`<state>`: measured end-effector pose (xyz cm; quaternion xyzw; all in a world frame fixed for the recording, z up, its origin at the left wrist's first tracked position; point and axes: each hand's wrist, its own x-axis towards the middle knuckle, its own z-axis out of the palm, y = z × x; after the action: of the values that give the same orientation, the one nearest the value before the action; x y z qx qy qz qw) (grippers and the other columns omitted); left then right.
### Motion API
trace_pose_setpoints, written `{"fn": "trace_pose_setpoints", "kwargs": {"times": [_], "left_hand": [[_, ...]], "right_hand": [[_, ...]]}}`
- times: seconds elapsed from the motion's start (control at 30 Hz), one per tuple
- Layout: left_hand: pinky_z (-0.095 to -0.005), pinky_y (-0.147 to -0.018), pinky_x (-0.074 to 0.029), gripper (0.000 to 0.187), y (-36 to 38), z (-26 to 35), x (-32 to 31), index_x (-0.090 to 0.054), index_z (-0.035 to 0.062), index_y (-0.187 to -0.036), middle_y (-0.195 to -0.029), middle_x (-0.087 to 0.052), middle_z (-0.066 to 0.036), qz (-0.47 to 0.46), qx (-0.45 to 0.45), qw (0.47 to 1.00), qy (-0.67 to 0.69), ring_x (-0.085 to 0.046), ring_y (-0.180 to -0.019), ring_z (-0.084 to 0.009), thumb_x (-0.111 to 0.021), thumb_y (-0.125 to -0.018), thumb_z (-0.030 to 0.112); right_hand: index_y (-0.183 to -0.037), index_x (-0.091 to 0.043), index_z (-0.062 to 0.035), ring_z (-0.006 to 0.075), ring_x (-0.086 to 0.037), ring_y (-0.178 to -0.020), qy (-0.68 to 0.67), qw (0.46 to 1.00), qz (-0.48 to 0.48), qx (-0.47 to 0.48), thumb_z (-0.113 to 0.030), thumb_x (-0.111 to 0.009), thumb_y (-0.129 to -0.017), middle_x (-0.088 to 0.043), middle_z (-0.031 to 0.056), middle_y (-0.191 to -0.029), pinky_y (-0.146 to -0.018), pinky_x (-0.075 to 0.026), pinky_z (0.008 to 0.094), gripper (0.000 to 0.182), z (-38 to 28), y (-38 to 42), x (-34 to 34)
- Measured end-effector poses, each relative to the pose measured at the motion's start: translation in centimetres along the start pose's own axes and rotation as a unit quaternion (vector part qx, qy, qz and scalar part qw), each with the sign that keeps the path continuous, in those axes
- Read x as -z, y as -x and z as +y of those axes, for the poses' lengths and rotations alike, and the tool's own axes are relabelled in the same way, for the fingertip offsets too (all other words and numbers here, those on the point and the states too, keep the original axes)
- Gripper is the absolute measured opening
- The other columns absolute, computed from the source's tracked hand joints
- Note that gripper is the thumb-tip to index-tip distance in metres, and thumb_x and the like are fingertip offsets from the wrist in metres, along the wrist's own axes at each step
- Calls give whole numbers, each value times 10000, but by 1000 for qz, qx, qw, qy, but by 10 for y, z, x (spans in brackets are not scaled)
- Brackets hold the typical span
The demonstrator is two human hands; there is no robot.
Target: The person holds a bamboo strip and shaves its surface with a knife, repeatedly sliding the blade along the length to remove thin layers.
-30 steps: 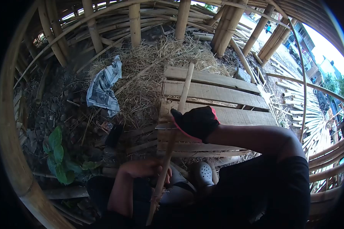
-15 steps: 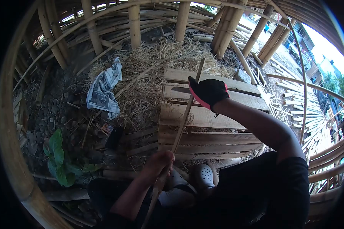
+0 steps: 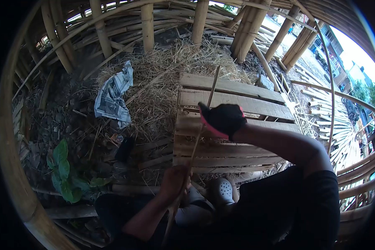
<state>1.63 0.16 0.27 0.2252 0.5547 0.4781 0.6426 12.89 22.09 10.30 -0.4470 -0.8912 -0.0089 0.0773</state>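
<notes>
A long thin bamboo strip (image 3: 194,150) runs slantwise from my lap up over a slatted wooden pallet (image 3: 233,100). My bare left hand (image 3: 176,180) is closed round its lower part, in front of my shoes. Higher up, my right hand (image 3: 223,120), in a black and pink glove, lies against the strip over the pallet's middle slats. Its fingers are wrapped at the strip, with the thumb side toward the upper left. The knife blade seen earlier beside this glove does not show now.
Crumpled newspaper (image 3: 113,98) lies on straw (image 3: 154,83) left of the pallet. A dark object (image 3: 124,148) and a leafy plant (image 3: 61,173) are at the lower left. Bamboo posts (image 3: 147,27) stand behind, and a curved pole (image 3: 12,137) borders the left. A grey clog (image 3: 222,191) is below the pallet.
My right hand has moved down along the strip toward me, and the blade beside it has gone out of sight. The strip's top end has shifted slightly left. My left hand stays closed round it.
</notes>
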Motion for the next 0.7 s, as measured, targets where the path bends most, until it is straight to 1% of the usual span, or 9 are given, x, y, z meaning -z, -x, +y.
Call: {"fn": "trace_pose_setpoints", "kwargs": {"times": [0.03,0.1,0.2,0.23,0.43,0.5,0.57,0.63,0.7], "left_hand": [[-245,-397,-408,508,-2,-3,0,-607,51,-796,-549,-518,-5,-6,-18,1000,17,-522,-448,-84,-520,-982,515],[-245,-399,-410,514,-1,-1,-1,-609,49,-794,-547,-520,-8,-10,-36,999,35,-521,-444,-87,-523,-979,521],[-254,-400,-415,516,11,16,-8,-616,43,-793,-543,-530,-15,22,-30,999,-16,-520,-439,-92,-527,-978,516],[-246,-391,-371,497,15,17,-11,-585,47,-791,-510,-494,-12,36,-32,999,-25,-483,-405,-93,-532,-980,503],[-253,-388,-328,476,5,8,-2,-556,42,-793,-493,-458,-5,9,-35,999,40,-440,-372,-98,-555,-976,481],[-257,-388,-328,474,8,12,0,-558,37,-793,-497,-460,-5,0,-35,998,51,-440,-368,-102,-562,-974,475],[-258,-383,-327,460,14,15,0,-556,33,-790,-492,-447,-5,20,-15,999,20,-431,-361,-106,-565,-979,452],[-257,-381,-328,466,14,17,-3,-557,33,-793,-492,-446,-8,22,-12,999,27,-431,-361,-106,-560,-980,460],[-256,-378,-328,471,16,22,-6,-559,33,-797,-492,-444,-11,27,-14,999,36,-430,-361,-106,-556,-980,467]], "right_hand": [[-696,-691,-84,370,-667,-678,-11,997,-75,-29,-599,-235,-986,-658,158,-649,-714,-525,458,747,1,-12,12],[-711,-696,-67,371,-677,-736,-26,991,-91,-99,-602,-198,-988,-671,165,-685,-754,-521,464,782,12,-29,22],[-790,-709,-56,386,-675,-820,-27,993,-50,-104,-601,-193,-987,-693,186,-768,-870,-493,457,776,-19,23,-8],[-860,-718,-54,354,-677,-921,-21,990,-117,-81,-602,-236,-975,-714,173,-907,-876,-497,450,739,-22,26,4],[-802,-703,-49,353,-681,-845,4,987,-142,-78,-581,-219,-987,-705,171,-821,-823,-507,460,742,9,-9,2],[-753,-683,-41,382,-665,-688,7,999,-18,-48,-563,-171,-1006,-676,163,-698,-733,-533,479,774,-16,34,-14],[-788,-699,-36,388,-674,-761,4,997,-76,-18,-564,-164,-1006,-691,182,-767,-784,-528,477,783,-7,15,3],[-862,-724,-35,400,-659,-952,-39,978,-185,-82,-595,-169,-991,-696,227,-920,-932,-477,466,798,5,-15,20],[-867,-729,-52,401,-652,-975,-41,982,-158,-95,-597,-173,-988,-697,226,-927,-959,-461,461,788,7,-9,5]]}}
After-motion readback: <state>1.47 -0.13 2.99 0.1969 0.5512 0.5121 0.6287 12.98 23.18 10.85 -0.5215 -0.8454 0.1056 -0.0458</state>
